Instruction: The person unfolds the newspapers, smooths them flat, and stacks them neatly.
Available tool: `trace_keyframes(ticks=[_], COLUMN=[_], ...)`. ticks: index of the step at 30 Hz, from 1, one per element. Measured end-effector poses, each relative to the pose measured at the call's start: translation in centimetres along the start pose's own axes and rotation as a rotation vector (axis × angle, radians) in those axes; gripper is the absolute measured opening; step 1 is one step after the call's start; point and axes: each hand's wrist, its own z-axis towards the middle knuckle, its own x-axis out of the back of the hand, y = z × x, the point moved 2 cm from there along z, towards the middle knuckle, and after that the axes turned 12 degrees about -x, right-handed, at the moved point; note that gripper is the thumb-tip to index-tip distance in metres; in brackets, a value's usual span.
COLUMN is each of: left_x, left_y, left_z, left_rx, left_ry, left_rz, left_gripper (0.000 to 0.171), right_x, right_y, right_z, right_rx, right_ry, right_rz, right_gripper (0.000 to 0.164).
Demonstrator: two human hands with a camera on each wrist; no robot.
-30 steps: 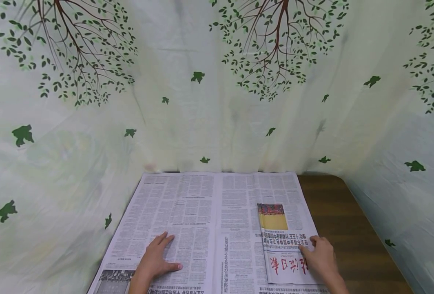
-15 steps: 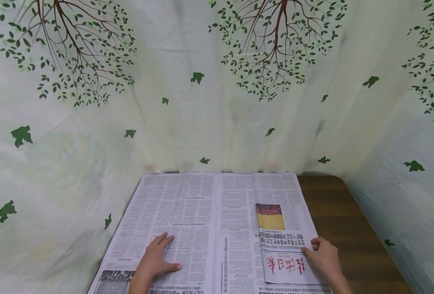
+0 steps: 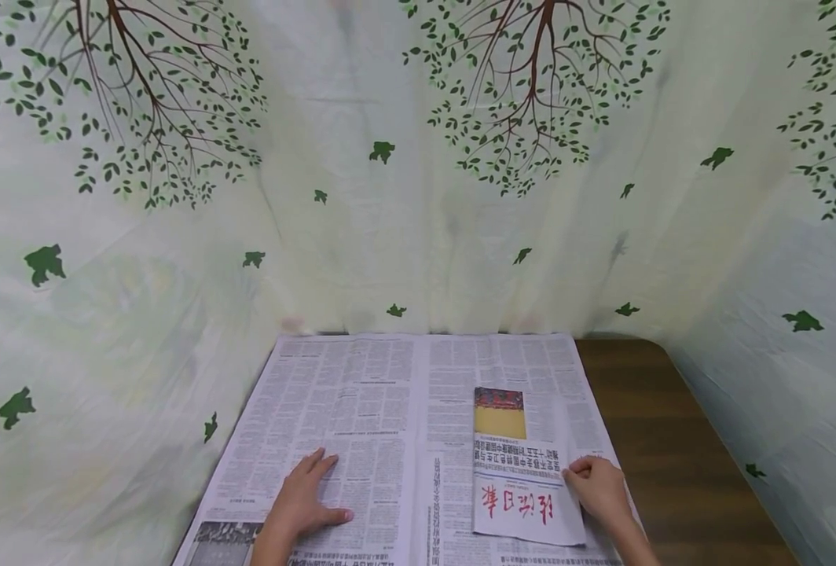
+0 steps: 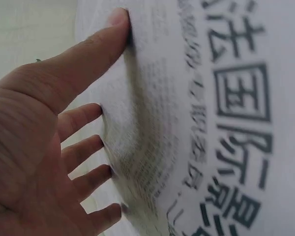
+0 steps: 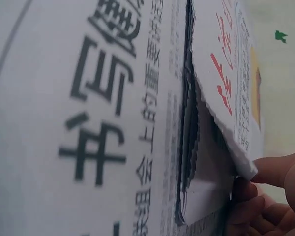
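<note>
1. Two bare hands work over a spread newspaper, which covers the left and middle of a dark brown wood-grain table. The brown surface shows along the sheet's right side.
2. Left hand: set on the left half of the spread newspaper, toward its near edge. The fingers are extended and spread, the thumb pointing right. In the left wrist view the fingertips meet the paper, which bulges into a soft ridge beside them.
3. Folded newspaper: lies on the right half of the spread newspaper, right of the pale centre fold and closer to the near edge than to the far one. Its upper face carries red characters at the near end and a red-and-yellow picture at the far left corner.
4. Right hand: at the right edge of the folded newspaper. Thumb and forefinger pinch that edge; the other fingers are bent inward. In the right wrist view the pinched top layer stands raised and tilted, with a gap between it and the dark-edged layers beneath.
5. Surroundings: a black-and-white photograph is printed at the near left of the spread newspaper. Beyond the far edge hangs a pale cloth backdrop, printed with inverted trees and scattered green leaf shapes.
</note>
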Motion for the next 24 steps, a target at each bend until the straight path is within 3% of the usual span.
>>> trace_keyframes(ticks=[3, 7, 10, 15, 21, 24], left_x=[-0.3, -1.1, -1.9, -3.7, -6.5, -7.9], left_y=[1.0, 3.4, 5.3, 8.8, 13.5, 15.8], left_z=[0.0, 0.2, 0.7, 1.6, 2.5, 2.8], left_rx=[-0.007, -0.056, -0.142, -0.328, -0.468, -0.530], left_ry=[-0.002, 0.052, 0.087, 0.081, 0.032, 0.008], left_rz=[0.002, -0.020, -0.088, -0.170, -0.178, -0.136], left_gripper=[0.103, 0.082, 0.072, 0.063, 0.063, 0.066], right_x=[-0.7, -1.4, -1.7, -2.3, -3.4, -4.0], right_y=[-0.2, -0.6, -1.1, -2.0, -2.6, -3.0], right_z=[0.2, 0.6, 0.6, 0.1, -0.1, 0.0], right_rx=[0.019, 0.042, 0.051, 0.030, 0.005, 0.000], right_ry=[0.000, 0.003, -0.004, -0.037, -0.060, -0.065], right_rz=[0.019, 0.042, 0.072, 0.125, 0.159, 0.189], right_gripper=[0.016, 0.022, 0.026, 0.028, 0.029, 0.030])
